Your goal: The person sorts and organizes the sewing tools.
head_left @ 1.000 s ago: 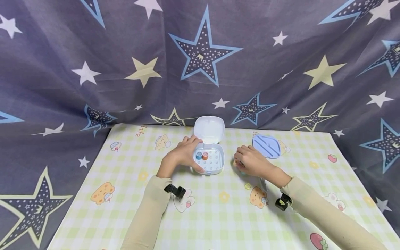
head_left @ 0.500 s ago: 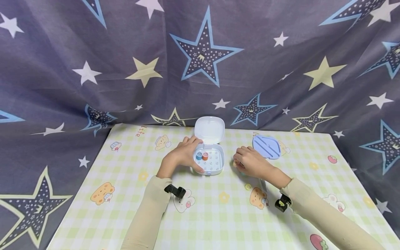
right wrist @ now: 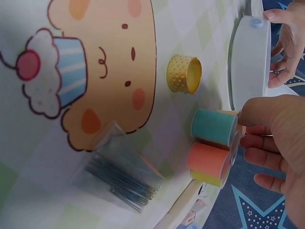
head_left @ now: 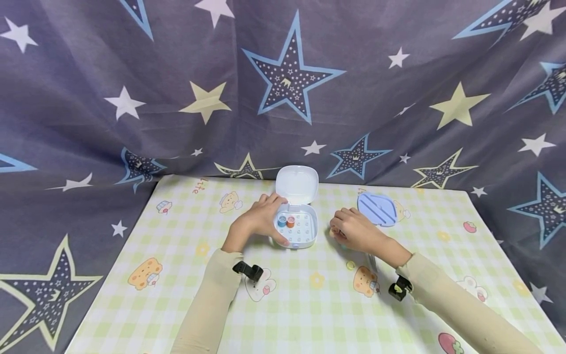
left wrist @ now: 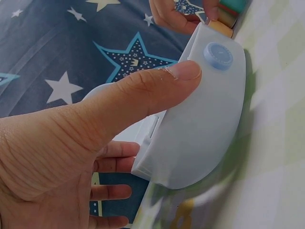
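Observation:
My left hand point(head_left: 261, 219) grips the left side of an open white sewing box point(head_left: 315, 231), thumb at the front wall and fingers around the back. A blue thread spool point(head_left: 282, 221) and an orange one point(head_left: 290, 221) stand on pegs inside it. To the right of the box, my right hand point(head_left: 355, 230) pinches a light-orange thread spool point(left wrist: 221, 28), mostly hidden by its fingers. Beside that spool, in the right wrist view, lie a teal spool point(right wrist: 213, 126), a coral spool point(right wrist: 207, 160) and a yellow spool point(right wrist: 206, 177).
A gold thimble point(right wrist: 183, 74) stands on the patterned tablecloth near a clear packet of needles point(right wrist: 121, 179). Behind the right hand lies a light-blue tray point(head_left: 376, 209). The box's raised lid point(head_left: 297, 184) leans back toward the starry curtain point(head_left: 177, 137).
The right hand's fingers have shifted slightly at the spools. The left hand and the box have stayed in place.

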Action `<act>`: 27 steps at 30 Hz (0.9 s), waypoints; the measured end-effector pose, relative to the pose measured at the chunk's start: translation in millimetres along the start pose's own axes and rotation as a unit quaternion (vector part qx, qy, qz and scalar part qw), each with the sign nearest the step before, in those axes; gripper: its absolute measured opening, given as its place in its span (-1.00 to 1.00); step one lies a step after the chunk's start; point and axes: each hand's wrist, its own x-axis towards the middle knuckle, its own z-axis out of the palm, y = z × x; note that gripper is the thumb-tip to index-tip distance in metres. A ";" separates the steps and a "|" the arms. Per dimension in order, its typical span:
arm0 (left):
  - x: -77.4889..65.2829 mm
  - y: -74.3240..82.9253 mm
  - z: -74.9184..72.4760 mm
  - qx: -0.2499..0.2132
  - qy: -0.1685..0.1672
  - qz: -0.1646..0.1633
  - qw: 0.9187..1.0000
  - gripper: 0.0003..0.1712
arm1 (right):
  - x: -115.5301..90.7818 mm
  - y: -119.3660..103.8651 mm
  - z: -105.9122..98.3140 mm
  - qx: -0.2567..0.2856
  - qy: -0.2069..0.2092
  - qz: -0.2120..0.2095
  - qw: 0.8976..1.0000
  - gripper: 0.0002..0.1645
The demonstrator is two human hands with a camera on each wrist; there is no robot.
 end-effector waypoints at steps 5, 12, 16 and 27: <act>0.4 0.2 0.2 0.004 -0.001 -0.001 1.000 0.33 | 0.5 -0.3 -1.5 0.007 0.002 0.001 1.000 -0.76; 1.2 -0.7 1.4 0.007 -0.003 -0.007 1.000 0.33 | 2.7 -0.6 -2.1 0.019 0.014 0.003 1.000 -0.75; 1.2 -2.3 1.4 0.007 -0.003 -0.009 1.000 0.34 | 7.4 -1.5 -5.1 0.033 0.026 0.007 0.999 -0.77; 2.0 -2.4 1.9 0.007 -0.002 -0.005 1.000 0.33 | 25.0 -1.4 -22.8 0.048 0.066 0.020 0.996 -0.84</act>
